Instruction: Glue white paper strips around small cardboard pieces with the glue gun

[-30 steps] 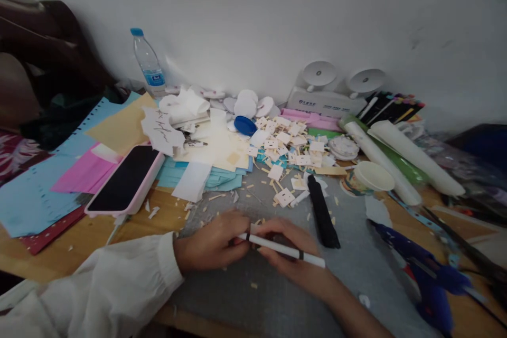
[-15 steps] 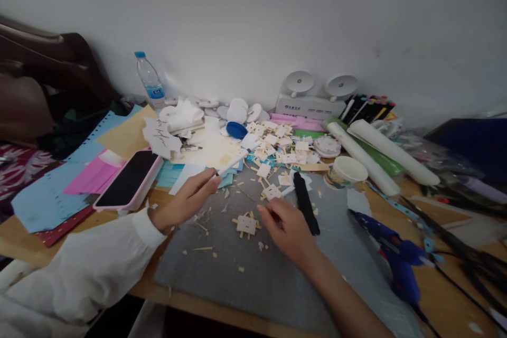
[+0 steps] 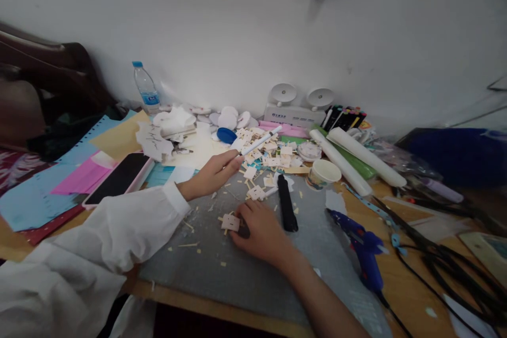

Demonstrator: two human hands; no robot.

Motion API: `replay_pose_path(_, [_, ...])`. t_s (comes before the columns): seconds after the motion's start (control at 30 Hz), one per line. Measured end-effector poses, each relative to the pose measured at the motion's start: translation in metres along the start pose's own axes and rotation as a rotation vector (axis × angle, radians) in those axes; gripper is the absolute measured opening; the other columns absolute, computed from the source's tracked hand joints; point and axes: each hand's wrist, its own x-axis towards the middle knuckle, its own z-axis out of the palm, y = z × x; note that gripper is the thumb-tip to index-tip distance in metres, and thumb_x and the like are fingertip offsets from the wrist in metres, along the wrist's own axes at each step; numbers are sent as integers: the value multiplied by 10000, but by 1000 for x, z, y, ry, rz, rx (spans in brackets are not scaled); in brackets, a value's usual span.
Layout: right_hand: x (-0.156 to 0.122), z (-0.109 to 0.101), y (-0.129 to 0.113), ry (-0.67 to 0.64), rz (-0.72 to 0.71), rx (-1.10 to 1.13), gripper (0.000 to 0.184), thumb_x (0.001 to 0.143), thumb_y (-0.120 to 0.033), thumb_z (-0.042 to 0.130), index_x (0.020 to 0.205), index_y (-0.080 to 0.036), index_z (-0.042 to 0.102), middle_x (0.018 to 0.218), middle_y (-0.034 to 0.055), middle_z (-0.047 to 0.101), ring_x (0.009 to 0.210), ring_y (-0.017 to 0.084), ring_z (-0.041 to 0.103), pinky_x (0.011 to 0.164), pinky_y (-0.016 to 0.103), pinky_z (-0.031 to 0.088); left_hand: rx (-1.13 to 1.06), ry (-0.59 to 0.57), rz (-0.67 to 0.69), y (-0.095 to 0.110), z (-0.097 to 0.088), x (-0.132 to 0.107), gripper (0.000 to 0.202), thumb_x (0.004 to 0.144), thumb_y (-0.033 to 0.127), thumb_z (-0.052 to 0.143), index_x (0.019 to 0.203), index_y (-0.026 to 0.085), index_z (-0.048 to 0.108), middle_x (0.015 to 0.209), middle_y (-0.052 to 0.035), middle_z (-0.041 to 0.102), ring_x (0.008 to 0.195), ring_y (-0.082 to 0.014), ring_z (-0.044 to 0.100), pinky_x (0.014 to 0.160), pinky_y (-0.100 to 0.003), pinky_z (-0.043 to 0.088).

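Observation:
My left hand (image 3: 214,174), in a white sleeve, is closed round a white pen (image 3: 261,140) that points up and to the right over a heap of small cream paper cutouts (image 3: 273,156). My right hand (image 3: 261,232) rests on the grey cutting mat (image 3: 245,274) with its fingers curled down beside one cream cutout (image 3: 230,222); its fingertips seem to touch that piece. A black utility knife (image 3: 287,203) lies on the mat just right of the right hand.
A pink-cased phone (image 3: 119,178) lies on coloured paper sheets (image 3: 79,174) at the left. A water bottle (image 3: 146,87) stands by the wall. A paper cup (image 3: 324,173), white rolls (image 3: 356,156), a blue glue gun (image 3: 362,245) and black cables (image 3: 439,259) fill the right side.
Both hands held the pen together a second ago. The left hand has since carried it up toward the cutout heap, and the right hand came down beside a cutout on the mat.

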Motion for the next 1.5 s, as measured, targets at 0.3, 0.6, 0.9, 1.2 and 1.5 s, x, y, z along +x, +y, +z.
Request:
replay_pose_path(0.3, [4, -13, 12, 181, -20, 273, 143, 792, -254, 606, 913, -200, 554, 891, 46, 600, 829, 197, 549, 746, 319, 429, -52, 23, -128, -4, -21, -53, 373, 976, 390, 286, 687, 189, 409, 655, 34, 436, 619, -124, 430, 616, -240, 366])
replay_pose_path(0.6, [6, 0, 6, 429, 117, 614, 404, 864, -309, 537, 1248, -215, 457, 1103, 114, 578, 974, 227, 564, 810, 389, 477, 30, -38, -113, -21, -25, -121, 304, 968, 368, 321, 753, 196, 449, 720, 7, 509, 676, -151, 485, 648, -257, 401])
replay_pose_path(0.9, [0, 11, -18, 231, 212, 1074, 222, 896, -403, 490, 892, -208, 596, 813, 39, 631, 699, 158, 585, 644, 281, 500, 164, -322, 148, -10, 2, -113, 262, 960, 340, 397, 815, 171, 534, 783, -34, 598, 767, -177, 536, 781, -298, 400])
replay_pose_path(1.2, [3, -8, 22, 319, 544, 133, 176, 881, -356, 484, 937, -193, 520, 661, 33, 614, 571, 202, 581, 503, 266, 306, 446, 54, -124, -86, -36, -60, 266, 909, 356, 427, 1066, 168, 528, 997, -90, 598, 868, -210, 570, 769, -317, 457])
replay_pose_path(1.5, [7, -11, 25, 384, 465, -237, 324, 843, -177, 472, 1151, -80, 501, 952, 166, 629, 883, 291, 592, 726, 367, 427, 457, -24, -162, -121, -39, -32, 212, 729, 202, 524, 915, 143, 605, 934, -127, 612, 929, -305, 568, 853, -443, 438])
